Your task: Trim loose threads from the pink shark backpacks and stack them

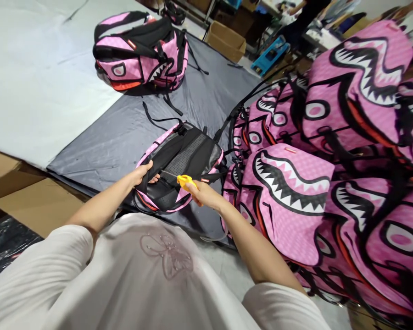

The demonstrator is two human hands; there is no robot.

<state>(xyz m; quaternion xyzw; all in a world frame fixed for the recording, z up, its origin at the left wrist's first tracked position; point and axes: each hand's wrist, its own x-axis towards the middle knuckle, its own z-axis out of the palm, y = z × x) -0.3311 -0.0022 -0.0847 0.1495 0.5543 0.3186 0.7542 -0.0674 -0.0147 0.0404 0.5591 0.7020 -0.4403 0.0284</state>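
Observation:
A backpack [189, 153] with pink sides lies on the grey sheet in front of me, its black padded back and straps facing up. My left hand [143, 174] is closed on a black shoulder strap [153, 169] at the backpack's left side, thumb on top and fingertips showing beyond it. My right hand [206, 195] is closed around a yellow-handled tool [185, 181], whose thin, straight tip points left over the backpack toward my left fingertips. I cannot make out the tool's exact kind. Whether the tip touches the strap cannot be told.
Another pink backpack [131, 64] sits farther back on the table sheet [86, 137]. Several pink shark-mouth backpacks [292, 183] are piled at the right, close to my right arm. Cardboard boxes [225, 41], a blue stool [270, 55] and a person [304, 20] are behind.

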